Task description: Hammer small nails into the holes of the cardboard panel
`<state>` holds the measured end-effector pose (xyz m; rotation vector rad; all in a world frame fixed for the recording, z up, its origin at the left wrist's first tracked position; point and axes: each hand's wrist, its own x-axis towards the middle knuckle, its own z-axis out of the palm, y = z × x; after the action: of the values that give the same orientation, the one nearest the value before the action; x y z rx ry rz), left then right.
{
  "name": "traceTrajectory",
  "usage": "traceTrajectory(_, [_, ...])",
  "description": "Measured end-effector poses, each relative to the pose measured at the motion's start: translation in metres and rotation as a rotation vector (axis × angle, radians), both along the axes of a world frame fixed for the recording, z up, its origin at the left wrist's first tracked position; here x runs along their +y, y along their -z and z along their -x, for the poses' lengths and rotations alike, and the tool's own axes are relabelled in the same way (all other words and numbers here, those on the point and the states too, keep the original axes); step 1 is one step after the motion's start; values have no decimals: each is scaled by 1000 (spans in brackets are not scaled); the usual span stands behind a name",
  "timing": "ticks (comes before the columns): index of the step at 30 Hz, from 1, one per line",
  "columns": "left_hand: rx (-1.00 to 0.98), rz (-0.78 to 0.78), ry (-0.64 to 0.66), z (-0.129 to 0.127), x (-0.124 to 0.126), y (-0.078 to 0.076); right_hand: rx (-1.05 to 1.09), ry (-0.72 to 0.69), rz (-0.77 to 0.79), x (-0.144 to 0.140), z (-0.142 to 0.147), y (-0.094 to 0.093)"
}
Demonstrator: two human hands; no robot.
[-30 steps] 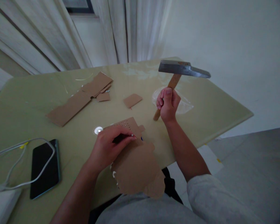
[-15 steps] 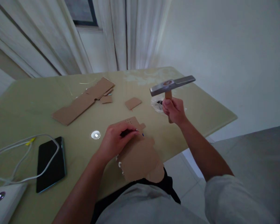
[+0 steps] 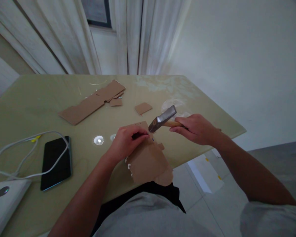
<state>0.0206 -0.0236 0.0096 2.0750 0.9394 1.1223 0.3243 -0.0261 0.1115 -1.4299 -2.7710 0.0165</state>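
My left hand (image 3: 127, 141) rests on a brown cardboard piece (image 3: 148, 161) at the table's near edge, thumb and forefinger pinched on a small nail-like piece that is mostly hidden. A row of small holes shows in the cardboard beyond my fingers. Fingers wrapped round its wooden handle, my right hand (image 3: 196, 130) holds a hammer (image 3: 162, 119). The hammer's face is down at the left fingertips; whether it touches the small piece I cannot tell.
Cardboard strips (image 3: 93, 102) and a small cardboard scrap (image 3: 143, 108) lie farther back. A clear plastic bag (image 3: 174, 104) is behind the hammer. To the left are a phone (image 3: 56, 164), a white cable (image 3: 19, 164) and a white device (image 3: 10, 200).
My right hand has swung the hammer down and left, from raised above the table to my left fingertips. My left hand keeps its pinch on the cardboard. The view has shifted slightly.
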Motion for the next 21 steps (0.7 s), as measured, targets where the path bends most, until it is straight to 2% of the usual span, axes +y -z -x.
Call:
traceTrajectory(6, [17, 16, 4, 0, 0, 1, -129, 13, 14, 2, 7, -8])
traceTrajectory(11, [1, 24, 2, -1, 1, 2, -49, 10, 12, 4, 5, -8])
traceTrajectory(16, [-5, 54, 4, 0, 0, 0, -105, 8, 29, 2, 9, -7])
traceTrajectory(21, [-9, 51, -3, 0, -1, -1, -52, 15, 28, 1, 9, -11])
